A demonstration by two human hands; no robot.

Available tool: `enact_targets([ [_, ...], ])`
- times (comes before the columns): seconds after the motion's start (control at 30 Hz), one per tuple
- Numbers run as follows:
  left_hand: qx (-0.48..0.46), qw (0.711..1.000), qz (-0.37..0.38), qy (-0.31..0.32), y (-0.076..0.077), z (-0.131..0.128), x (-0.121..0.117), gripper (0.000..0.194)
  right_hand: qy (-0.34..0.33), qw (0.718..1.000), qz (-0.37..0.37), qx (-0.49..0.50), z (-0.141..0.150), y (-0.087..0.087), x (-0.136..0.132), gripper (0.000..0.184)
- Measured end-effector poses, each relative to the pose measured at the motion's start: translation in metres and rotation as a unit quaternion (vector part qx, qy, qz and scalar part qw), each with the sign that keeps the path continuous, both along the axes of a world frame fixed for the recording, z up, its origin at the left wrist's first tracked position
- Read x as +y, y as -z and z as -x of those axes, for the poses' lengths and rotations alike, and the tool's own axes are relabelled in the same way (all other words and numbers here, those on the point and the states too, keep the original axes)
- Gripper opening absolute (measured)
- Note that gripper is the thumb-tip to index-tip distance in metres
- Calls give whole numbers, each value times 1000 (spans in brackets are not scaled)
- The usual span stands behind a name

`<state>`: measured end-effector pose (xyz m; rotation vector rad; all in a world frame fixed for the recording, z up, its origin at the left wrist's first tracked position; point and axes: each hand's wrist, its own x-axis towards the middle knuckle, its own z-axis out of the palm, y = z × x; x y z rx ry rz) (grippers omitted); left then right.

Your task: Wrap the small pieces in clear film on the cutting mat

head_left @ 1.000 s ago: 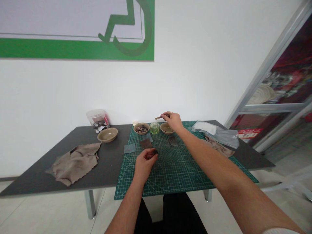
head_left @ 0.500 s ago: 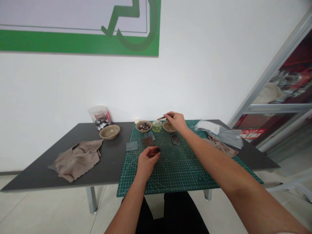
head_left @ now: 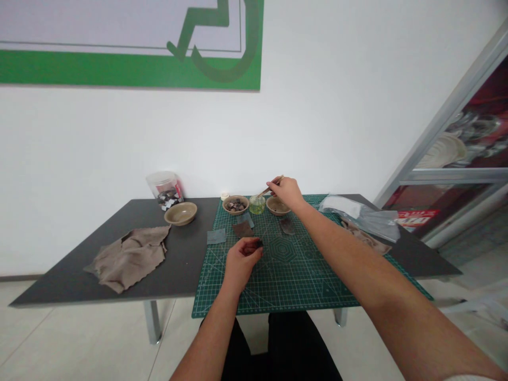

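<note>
In my left hand [head_left: 243,260], the thumb and fingers pinch a small dark piece [head_left: 259,244] above the cutting mat [head_left: 273,288]. My right hand [head_left: 286,190] is closed on a thin wooden stick [head_left: 265,191], held at a slant. The stick's lower end is at the mouth of a small clear jar [head_left: 257,205] of yellow-green liquid; its tip is too small to make out. Left of the jar is a bowl of small dark pieces [head_left: 235,205]. Another bowl [head_left: 278,206], partly behind my right hand, holds a few dark bits.
Sandpaper-like squares, one grey-blue [head_left: 216,236] and one brown [head_left: 243,229], lie on the mat near a dark flat piece [head_left: 287,226]. Leftward are a tan bowl [head_left: 181,214], a clear tub [head_left: 165,190] and a brown cloth [head_left: 130,259]. A plastic bag [head_left: 361,214] lies right.
My right hand has tilted the stick more steeply, its lower end now at the jar's mouth. My left hand keeps its pinch on the dark piece. The view has shifted slightly.
</note>
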<state>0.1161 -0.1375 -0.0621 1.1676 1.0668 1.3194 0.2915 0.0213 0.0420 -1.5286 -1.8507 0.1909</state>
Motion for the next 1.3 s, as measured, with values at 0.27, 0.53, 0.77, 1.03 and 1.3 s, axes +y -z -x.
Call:
enact_targets([
  [0.27,3,1000,4,-3,-5,-1,-1,27,1,997,73,-19,27,12,26,24],
  [0.53,-6,1000,-7,-30,-3,-1,2,27,66,993,93,38,27,31,29,34],
  [0.77,-20,998,-17,-50,1,-2,4,28,22,988,153,-27,17,31,-46,39],
  [1.03,10,998,-25,-54,-2,-3,2,24,-102,966,229,55,27,59,-130,38],
  [1.3,41,998,-37,-37,-6,-4,-2,24,-120,968,218,26,36,53,-132,23],
])
